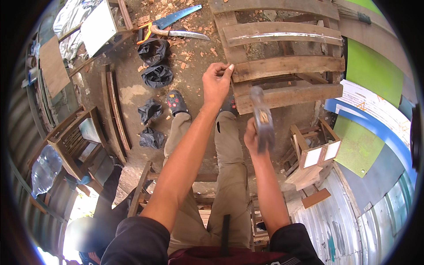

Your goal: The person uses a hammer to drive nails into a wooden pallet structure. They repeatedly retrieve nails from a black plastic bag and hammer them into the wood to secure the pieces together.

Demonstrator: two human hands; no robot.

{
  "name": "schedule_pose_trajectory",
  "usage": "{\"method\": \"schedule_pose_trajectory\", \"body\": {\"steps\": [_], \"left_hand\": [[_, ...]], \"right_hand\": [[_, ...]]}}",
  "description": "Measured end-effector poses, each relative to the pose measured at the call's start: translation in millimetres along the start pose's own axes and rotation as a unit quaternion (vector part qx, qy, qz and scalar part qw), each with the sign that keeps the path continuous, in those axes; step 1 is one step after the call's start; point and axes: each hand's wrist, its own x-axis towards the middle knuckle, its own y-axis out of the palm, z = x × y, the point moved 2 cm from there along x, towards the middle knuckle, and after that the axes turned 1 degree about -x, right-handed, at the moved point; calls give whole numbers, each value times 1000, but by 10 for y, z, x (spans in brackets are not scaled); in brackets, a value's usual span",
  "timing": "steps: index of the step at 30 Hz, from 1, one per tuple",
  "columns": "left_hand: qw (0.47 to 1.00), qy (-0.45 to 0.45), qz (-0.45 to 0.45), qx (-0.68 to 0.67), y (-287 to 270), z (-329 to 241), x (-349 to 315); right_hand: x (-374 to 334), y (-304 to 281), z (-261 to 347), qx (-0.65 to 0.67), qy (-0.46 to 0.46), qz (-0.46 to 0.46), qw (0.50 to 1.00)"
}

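Note:
My left hand (215, 86) is closed in a pinch at the left end of a wooden slat (289, 68), thumb and fingertips pressed together there. Whatever sits between those fingertips is too small to make out. A hammer (264, 126) is gripped in my right hand (251, 136), its worn metal head raised toward the camera and covering much of the handle. The slat belongs to a slatted wooden frame (289, 96) of several rough boards across long rails, lying ahead and to the right.
A blue-bladed handsaw (176, 17) and a curved knife (183, 34) lie among wood chips at the far left. Black plastic bags (153, 52) stand beside my feet. Small wooden frames (316, 145) sit to the right; a person (95, 229) is at the lower left.

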Motion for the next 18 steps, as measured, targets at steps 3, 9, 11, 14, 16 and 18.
{"method": "schedule_pose_trajectory", "body": {"steps": [3,9,11,14,16,18], "left_hand": [[1000,0,2,18,0,-26,-6],[1000,5,2,-12,-13,-3,-1],[1000,3,-1,-6,-8,-11,-14],[1000,-15,3,7,23,-67,-38],[1000,-29,6,10,-41,-24,-14],[1000,-21,13,-5,-53,-19,-39]], "right_hand": [[257,94,32,-6,231,91,969],[68,-36,35,108,67,10,992],[167,41,106,44,70,5,997],[209,128,-80,7,214,43,976],[236,-8,52,39,164,21,985],[124,-85,65,66,108,6,992]]}}
